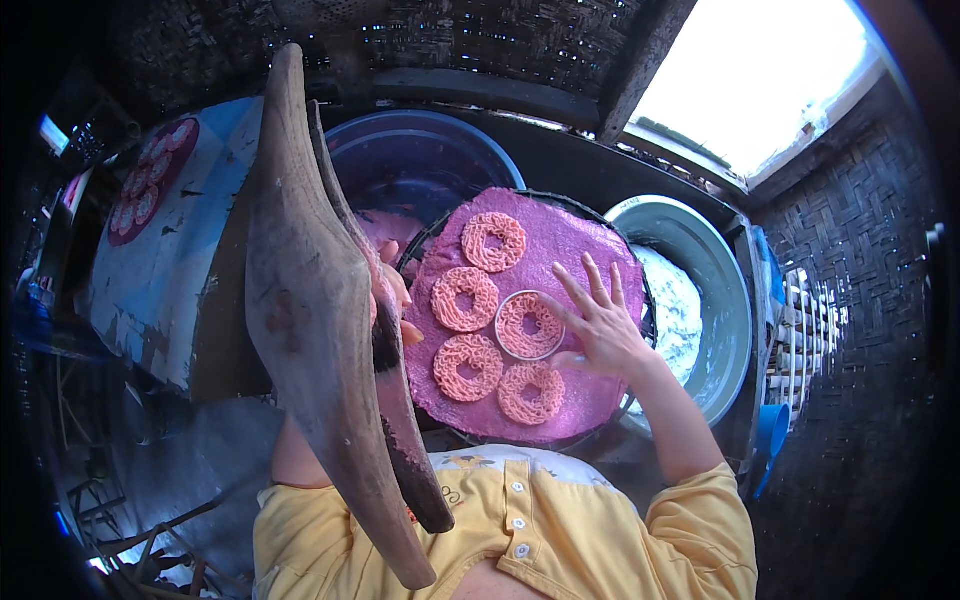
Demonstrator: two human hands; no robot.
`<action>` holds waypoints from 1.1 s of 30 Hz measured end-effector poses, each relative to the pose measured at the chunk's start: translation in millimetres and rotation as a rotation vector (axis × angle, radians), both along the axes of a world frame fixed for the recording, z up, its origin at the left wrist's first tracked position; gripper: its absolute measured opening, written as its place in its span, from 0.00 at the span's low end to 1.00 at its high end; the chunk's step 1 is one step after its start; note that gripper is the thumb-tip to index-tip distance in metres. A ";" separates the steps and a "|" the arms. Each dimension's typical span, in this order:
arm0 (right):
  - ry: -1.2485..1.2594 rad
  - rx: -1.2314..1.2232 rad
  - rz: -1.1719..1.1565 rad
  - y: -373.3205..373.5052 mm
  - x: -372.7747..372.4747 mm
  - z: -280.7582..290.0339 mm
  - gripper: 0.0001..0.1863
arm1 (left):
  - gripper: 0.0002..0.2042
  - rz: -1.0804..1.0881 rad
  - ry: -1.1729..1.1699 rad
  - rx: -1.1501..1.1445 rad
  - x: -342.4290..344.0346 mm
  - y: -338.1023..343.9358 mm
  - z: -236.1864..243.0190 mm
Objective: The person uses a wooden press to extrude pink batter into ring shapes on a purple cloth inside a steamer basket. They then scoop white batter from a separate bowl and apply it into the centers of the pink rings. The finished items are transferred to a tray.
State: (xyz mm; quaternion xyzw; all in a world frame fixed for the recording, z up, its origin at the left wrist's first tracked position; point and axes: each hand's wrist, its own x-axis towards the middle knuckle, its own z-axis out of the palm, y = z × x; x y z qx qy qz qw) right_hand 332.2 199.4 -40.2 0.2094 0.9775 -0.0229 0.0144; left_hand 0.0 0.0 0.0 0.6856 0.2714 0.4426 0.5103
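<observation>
A round tray covered with a pink-purple sheet (590, 230) bears several coral-pink rings of noodle-like dough, one of them the upper dough ring (494, 242). A thin round hoop (499, 338) encircles the dough ring at the middle right. My right hand (606, 335) is over the tray with its fingers spread, thumb and forefinger at the hoop's right side. At the left looms a long wooden press (310, 270) with two curved, handle-like pieces. My left hand (398, 290) is mostly hidden behind it; its fingers curl around the lower piece's right edge.
Behind the tray stands a dark blue basin (440, 135). A grey-green basin (730, 330) at the right contains something white. More dough rings lie on a pink round (150, 185) atop a worn board (190, 270) at far left. A blue scoop (771, 430) hangs beside woven walls.
</observation>
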 end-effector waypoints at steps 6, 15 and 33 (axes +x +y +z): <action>0.016 0.025 -0.036 -7.2 8.6 2.3 0.49 | 0.23 -0.145 -0.183 0.031 -17.3 66.3 -10.0; 0.394 -0.068 -0.341 -9.1 -3.6 -5.8 0.14 | 0.17 -0.029 -0.337 -0.232 -9.9 60.9 -7.7; 0.416 0.106 -0.390 37.5 -19.6 13.4 0.02 | 0.13 0.315 -0.266 -0.072 13.0 46.8 -5.0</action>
